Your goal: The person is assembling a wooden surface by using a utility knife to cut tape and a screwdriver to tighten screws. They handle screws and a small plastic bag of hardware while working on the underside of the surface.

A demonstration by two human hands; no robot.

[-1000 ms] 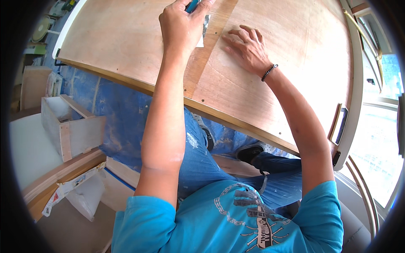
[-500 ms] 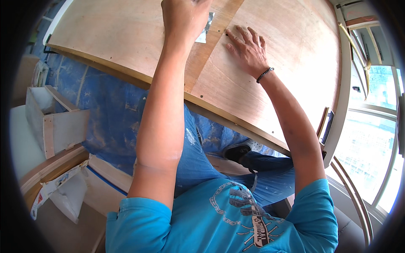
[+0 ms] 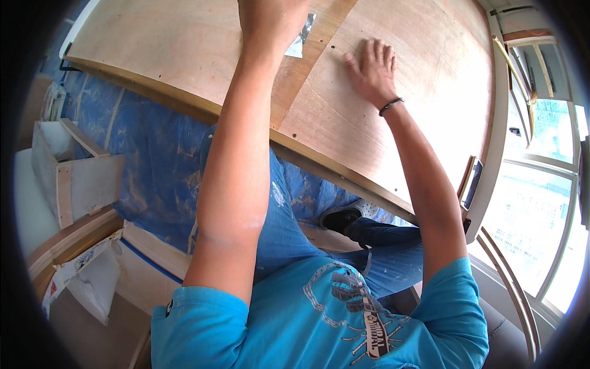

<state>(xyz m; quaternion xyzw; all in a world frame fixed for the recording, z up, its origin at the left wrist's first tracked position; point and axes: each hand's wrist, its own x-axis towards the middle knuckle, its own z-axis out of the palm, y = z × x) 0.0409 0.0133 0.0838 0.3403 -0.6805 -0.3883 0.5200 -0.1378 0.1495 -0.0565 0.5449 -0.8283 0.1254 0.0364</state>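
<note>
A large plywood board (image 3: 344, 104) with a darker brown strip (image 3: 301, 83) across it lies in front of me. My left hand (image 3: 273, 21) is over its far part at the top edge of the picture; its fingers are cut off, so what they hold, if anything, is hidden. Beside that hand lies a small shiny silver-and-white piece of sheet (image 3: 296, 47). My right hand (image 3: 375, 72) rests on the board right of the strip, open, fingers spread, palm down, holding nothing. Near it are small dark screw heads (image 3: 333, 47) in the wood.
Blue sheeting (image 3: 157, 147) covers the floor below the board's near edge. At left stand an open wooden box frame (image 3: 91, 178) and a curved wooden piece (image 3: 74, 246). Bright windows (image 3: 522, 215) and curved trim strips (image 3: 510, 283) are at right.
My right hand has slid a little to the right, away from the screw head that was by its fingertips. My left hand has gone slightly farther out past the top edge.
</note>
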